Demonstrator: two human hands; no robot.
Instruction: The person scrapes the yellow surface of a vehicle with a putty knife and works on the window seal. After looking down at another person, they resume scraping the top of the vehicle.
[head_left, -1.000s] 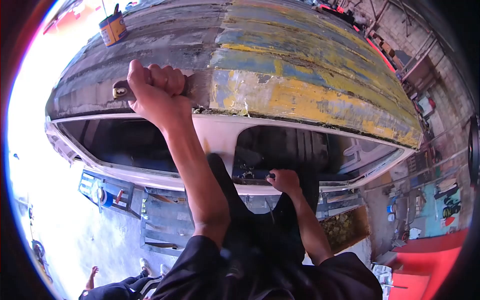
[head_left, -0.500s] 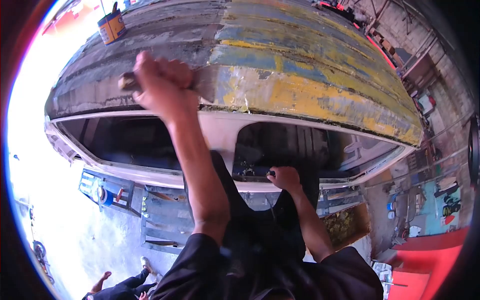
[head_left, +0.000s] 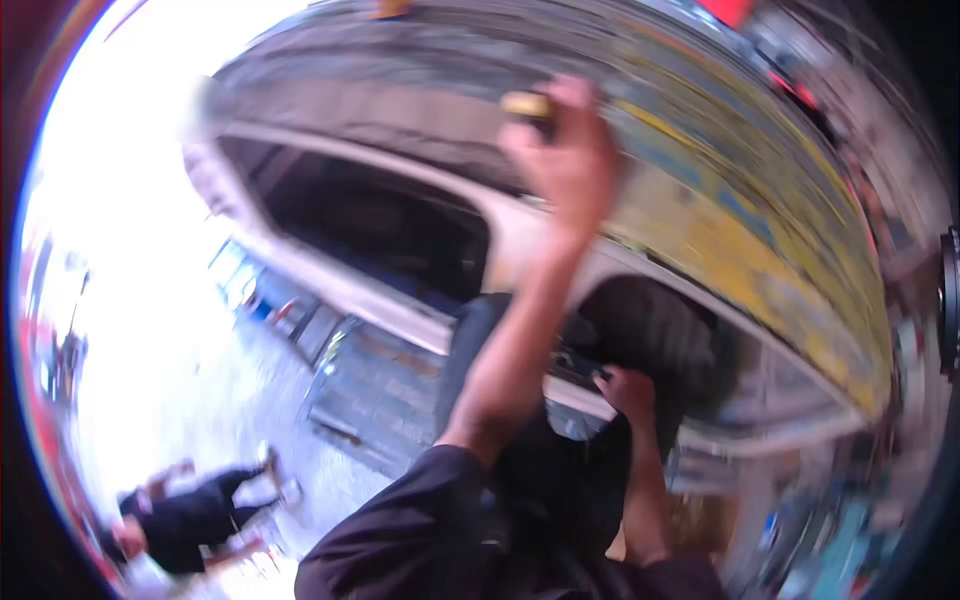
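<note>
**Gripping a tool at the car roof, frame heavily blurred**

Reading near to far. Dark sleeves fill the bottom edge; the person's body is cut off there. Right hand [head_left: 628,390] sits low at the white sill [head_left: 640,405] of the car's window opening, fingers curled onto the edge; grip looks closed, but blur hides what, if anything, lies under the fingers. Left hand [head_left: 572,160] is raised, fist closed around a tool [head_left: 530,104]. Only the tool's yellowish butt end shows above the knuckles; the rest is hidden inside the fist and behind the hand, so its working end cannot be made out. The visible stub points up and left; long axis appears to run roughly along the roof's edge, not certain. The tool is against the roof [head_left: 720,190], a worn surface of yellow, blue and grey patches. Motion blur smears all detail; no writing or label is readable. Far lower left, another person [head_left: 190,520] on the ground, indistinct.
</note>
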